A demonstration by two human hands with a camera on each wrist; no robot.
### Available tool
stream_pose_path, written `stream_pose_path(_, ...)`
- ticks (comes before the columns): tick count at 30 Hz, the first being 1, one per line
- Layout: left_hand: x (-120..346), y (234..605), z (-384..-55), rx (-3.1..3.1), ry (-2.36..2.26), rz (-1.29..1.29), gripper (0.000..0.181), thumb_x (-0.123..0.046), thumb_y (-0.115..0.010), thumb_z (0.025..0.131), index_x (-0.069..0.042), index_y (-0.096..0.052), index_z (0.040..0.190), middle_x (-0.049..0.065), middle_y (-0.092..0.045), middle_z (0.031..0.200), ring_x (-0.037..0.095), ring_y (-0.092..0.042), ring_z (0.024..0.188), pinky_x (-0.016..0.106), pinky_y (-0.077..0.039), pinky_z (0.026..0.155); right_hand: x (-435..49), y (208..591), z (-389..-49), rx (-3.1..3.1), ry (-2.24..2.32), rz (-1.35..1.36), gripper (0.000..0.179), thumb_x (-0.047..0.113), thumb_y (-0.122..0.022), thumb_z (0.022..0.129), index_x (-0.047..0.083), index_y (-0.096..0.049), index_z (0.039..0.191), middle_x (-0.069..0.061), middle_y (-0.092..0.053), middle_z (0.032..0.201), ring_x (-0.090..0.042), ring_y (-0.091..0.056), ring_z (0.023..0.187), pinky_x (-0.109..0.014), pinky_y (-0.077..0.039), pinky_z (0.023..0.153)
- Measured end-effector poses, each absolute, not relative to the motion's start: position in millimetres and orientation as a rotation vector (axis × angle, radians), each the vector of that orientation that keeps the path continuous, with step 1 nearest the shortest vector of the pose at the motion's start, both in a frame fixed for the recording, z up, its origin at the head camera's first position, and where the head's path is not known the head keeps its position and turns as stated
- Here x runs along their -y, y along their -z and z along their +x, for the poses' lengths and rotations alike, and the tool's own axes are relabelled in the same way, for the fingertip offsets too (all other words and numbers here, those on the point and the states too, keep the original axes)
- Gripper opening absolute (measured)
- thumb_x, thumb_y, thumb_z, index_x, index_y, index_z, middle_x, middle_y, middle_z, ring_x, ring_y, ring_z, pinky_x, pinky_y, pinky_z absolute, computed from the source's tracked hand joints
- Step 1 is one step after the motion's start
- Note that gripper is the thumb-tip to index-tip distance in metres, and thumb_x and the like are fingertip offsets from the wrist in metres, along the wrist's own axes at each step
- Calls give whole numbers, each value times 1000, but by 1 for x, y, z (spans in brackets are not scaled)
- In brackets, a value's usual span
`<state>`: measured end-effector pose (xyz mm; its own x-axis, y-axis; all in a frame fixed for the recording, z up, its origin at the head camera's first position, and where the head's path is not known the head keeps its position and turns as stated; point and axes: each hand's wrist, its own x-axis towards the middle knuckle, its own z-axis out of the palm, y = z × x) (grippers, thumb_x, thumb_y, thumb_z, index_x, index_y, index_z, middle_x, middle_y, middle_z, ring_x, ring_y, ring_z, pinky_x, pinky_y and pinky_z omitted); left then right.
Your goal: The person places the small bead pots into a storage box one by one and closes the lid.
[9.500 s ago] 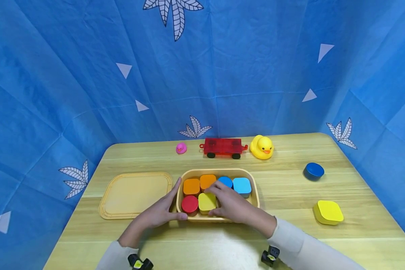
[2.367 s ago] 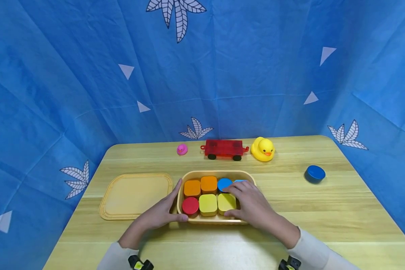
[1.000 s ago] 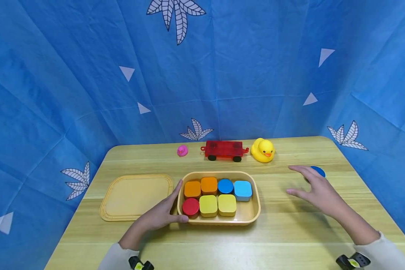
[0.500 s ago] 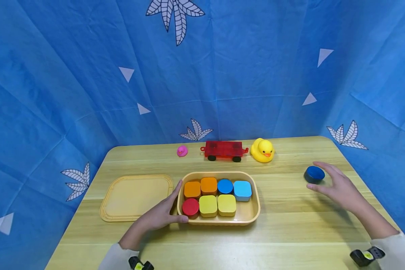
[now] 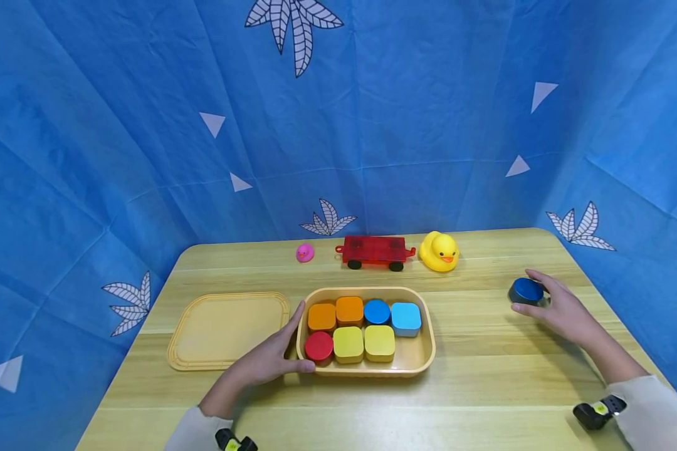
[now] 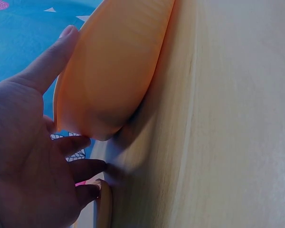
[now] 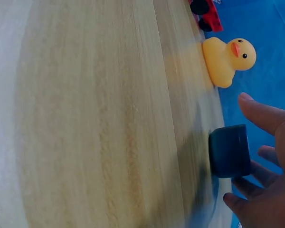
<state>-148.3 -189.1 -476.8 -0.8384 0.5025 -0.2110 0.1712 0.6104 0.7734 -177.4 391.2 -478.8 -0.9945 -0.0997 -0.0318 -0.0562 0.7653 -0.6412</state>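
A tan oblong box [image 5: 367, 372] holds several blocks: a red round block [image 5: 318, 346], a blue round one [image 5: 377, 311], plus orange, yellow and light blue rounded squares. My left hand [image 5: 267, 357] rests against the box's left end, thumb at the near side; in the left wrist view the same hand [image 6: 33, 142] touches the wall with spread fingers. At the right of the table my right hand [image 5: 564, 313] is around a dark blue round block [image 5: 526, 290], thumb and fingers on either side. The right wrist view shows the thumb apart from this block [image 7: 229, 151], other fingers close to it.
A tan lid [image 5: 228, 331] lies left of the box. Along the back stand a pink small duck [image 5: 304, 253], a red toy wagon [image 5: 374, 249] and a yellow duck [image 5: 439, 252]. Blue cloth [image 5: 338, 113] hangs behind the table.
The yellow block from the table's right now sits in the box beside the other yellow one. My right hand left the box and moved right to the dark blue block. The left hand stayed.
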Motion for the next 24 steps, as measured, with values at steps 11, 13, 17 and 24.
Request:
stream_pose_path(11,190,478,-149,-2428,-1100,548,120,-47,-80,89,-25,9,167,7,0,174,37,-14,158,58,-19,125,-394,480,-179,-2843,1105,-79,80,34,-64,104,-13,-25,155,-50,-26,150,-72,-36,128,-75,-40,101)
stream_pose_path(13,190,478,-149,-2429,-1101,551,120,-48,-80,89,-27,9,166,7,0,174,37,-14,158,58,-19,125,-394,480,-179,-2852,1091,-73,78,34,-62,105,-13,-27,155,-51,-27,149,-72,-37,128,-75,-41,101)
stream_pose_path(17,190,477,-149,-2426,-1101,548,119,-47,-79,89,-31,11,166,6,0,174,36,-13,158,57,-18,125,-393,480,-180,-2873,1055,-63,76,36,-62,105,-13,-30,153,-51,-30,147,-71,-37,128,-75,-42,100)
stream_pose_path(24,190,475,-148,-2424,-1101,554,120,-46,-80,89,-25,9,166,8,-1,174,37,-14,158,57,-18,125,-384,477,-177,-2874,1063,-81,75,35,-66,103,-13,-34,152,-49,-32,148,-69,-39,129,-73,-44,99)
